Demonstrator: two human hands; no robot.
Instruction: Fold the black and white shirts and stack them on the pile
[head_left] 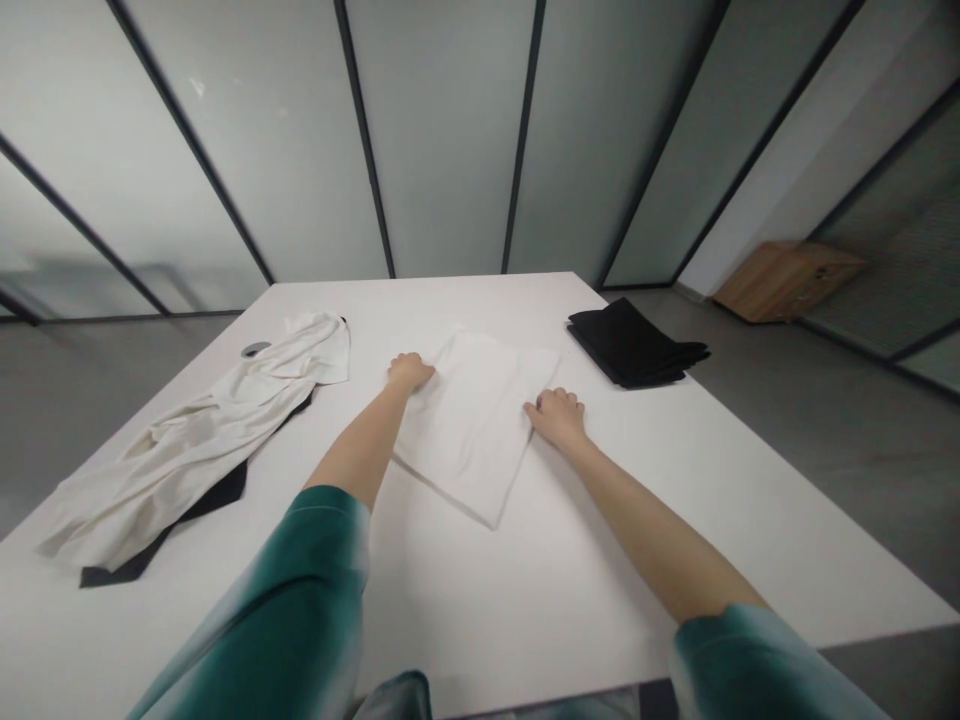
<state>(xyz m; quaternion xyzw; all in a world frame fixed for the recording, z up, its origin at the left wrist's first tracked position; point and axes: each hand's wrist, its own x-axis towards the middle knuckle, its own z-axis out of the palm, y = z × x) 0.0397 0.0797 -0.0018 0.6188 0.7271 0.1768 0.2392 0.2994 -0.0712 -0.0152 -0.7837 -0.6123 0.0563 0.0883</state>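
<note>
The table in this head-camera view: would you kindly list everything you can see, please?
Folded cloth: one, white, mid-table between the hands.
Crumpled garment: one, white, left side of table.
Flat cloth: one, black, under the crumpled garment.
Folded stack: one, black, far right of table.
Round cover: one, dark grey, far left of table.
Table: one, white, centre.
Box: one, brown wood, floor at right.
Floor: grey, around table.
Glass panels: several, frosted, dark-framed, behind table.
Left hand: one, bare, on cloth's left edge.
Right hand: one, bare, on cloth's right edge.
Sleeves: two, green and white, on the arms.
</note>
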